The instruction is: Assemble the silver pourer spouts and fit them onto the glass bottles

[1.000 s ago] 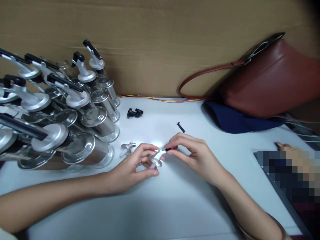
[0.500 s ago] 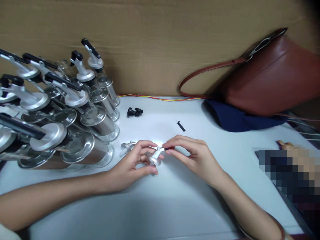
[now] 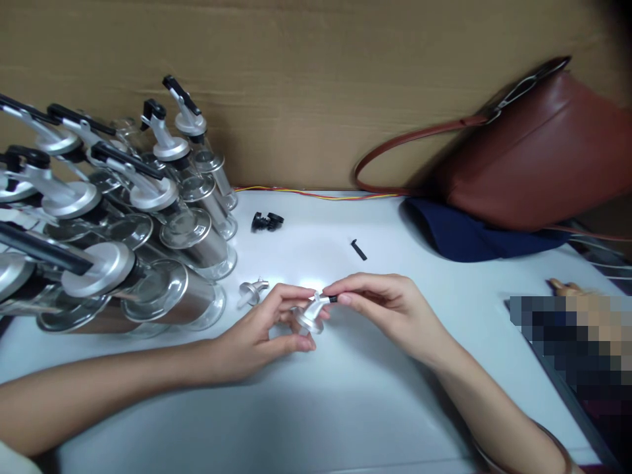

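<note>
In the middle of the table, my left hand point(image 3: 271, 326) has its fingers curled round a silver pour spout point(image 3: 310, 317) with a round collar. My right hand point(image 3: 390, 306) pinches a small black piece point(image 3: 332, 299) at the spout's tip; most of that piece is hidden by the fingertips. A second silver pour spout point(image 3: 253, 290) lies just behind my left hand. Farther back are a black lever cap point(image 3: 359, 249) and several black ribbed stoppers point(image 3: 267, 222).
Several glass bottles point(image 3: 190, 234) with metal sleeves and black-levered pour spouts crowd the left side. A brown bag point(image 3: 538, 151) rests on dark blue cloth point(image 3: 474, 230) at the back right. A cardboard wall point(image 3: 296, 92) stands behind, with thin wires point(image 3: 306, 193) along its foot. A blurred patch covers the right edge.
The spout and both hands have shifted slightly down and to the right. More of the second spout and of the black piece's end shows.
</note>
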Tool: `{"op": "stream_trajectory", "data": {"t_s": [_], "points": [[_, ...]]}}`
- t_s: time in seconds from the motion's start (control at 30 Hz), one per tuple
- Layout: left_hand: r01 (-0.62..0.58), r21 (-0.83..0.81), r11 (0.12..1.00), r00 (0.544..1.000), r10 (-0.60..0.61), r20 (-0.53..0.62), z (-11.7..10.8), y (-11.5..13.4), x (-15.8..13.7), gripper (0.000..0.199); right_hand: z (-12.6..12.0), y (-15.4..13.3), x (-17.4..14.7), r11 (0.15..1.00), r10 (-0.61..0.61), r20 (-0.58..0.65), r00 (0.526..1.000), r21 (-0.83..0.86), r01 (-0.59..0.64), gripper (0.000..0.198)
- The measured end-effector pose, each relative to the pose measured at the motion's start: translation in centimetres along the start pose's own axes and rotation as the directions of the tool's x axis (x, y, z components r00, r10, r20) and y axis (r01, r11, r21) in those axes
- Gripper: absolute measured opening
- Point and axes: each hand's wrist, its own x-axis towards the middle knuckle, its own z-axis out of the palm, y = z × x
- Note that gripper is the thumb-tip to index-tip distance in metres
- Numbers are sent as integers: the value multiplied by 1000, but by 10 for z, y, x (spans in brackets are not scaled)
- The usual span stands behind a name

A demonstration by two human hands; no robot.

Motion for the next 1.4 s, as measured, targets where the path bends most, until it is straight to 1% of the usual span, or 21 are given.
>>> {"op": "stream_trajectory", "data": {"t_s": [0.1, 0.2, 0.27, 0.37, 0.5, 0.67, 0.8, 1.0, 1.13, 1.2, 1.3, 1.4], "points": [[-17, 23, 1000, 1000, 17, -13, -1, -2, -1, 38, -1, -2, 0, 987, 72, 73, 995, 135, -81, 16], [-21, 40, 999, 1000, 22, -21, -3, -6, -1, 39, -2, -4, 0, 979, 110, 203, 973, 144, -141, 26], [-16, 47, 999, 1000, 16, -9, -4, -9, -2, 40, -2, -4, -1, 976, 127, 260, 957, 137, -167, 31], [-8, 40, 999, 999, 6, 39, -4, -9, -1, 38, -2, -4, -2, 957, 151, 308, 939, 192, -217, 30], [-22, 63, 998, 995, 16, 95, -4, -6, -1, 40, -2, -2, -2, 905, 177, 352, 919, 308, -293, 25], [-42, 65, 997, 992, 34, 123, -5, -8, -1, 47, 0, 3, 0, 838, 197, 393, 898, 407, -363, 28], [-54, 89, 995, 991, 42, 129, -6, -9, -1, 46, 3, 5, 1, 824, 169, 396, 902, 445, -350, 29], [-54, 88, 995, 992, 44, 118, -6, -9, -2, 50, 4, 5, 1, 843, 165, 376, 912, 427, -328, 26], [-39, 47, 998, 995, 35, 89, -4, -7, 0, 49, 6, 5, 1, 880, 163, 277, 947, 393, -266, 22], [-37, 41, 998, 997, 34, 72, -4, -6, 0, 48, 8, 4, 1, 898, 164, 251, 954, 362, -250, 21], [-43, 108, 993, 998, 37, 56, -5, -7, -1, 48, 11, 1, 0, 917, 155, 267, 951, 320, -240, 17], [-54, 163, 985, 997, 45, 57, -5, -9, -3, 47, 13, 2, -1, 932, 154, 239, 959, 287, -221, 16]]}}
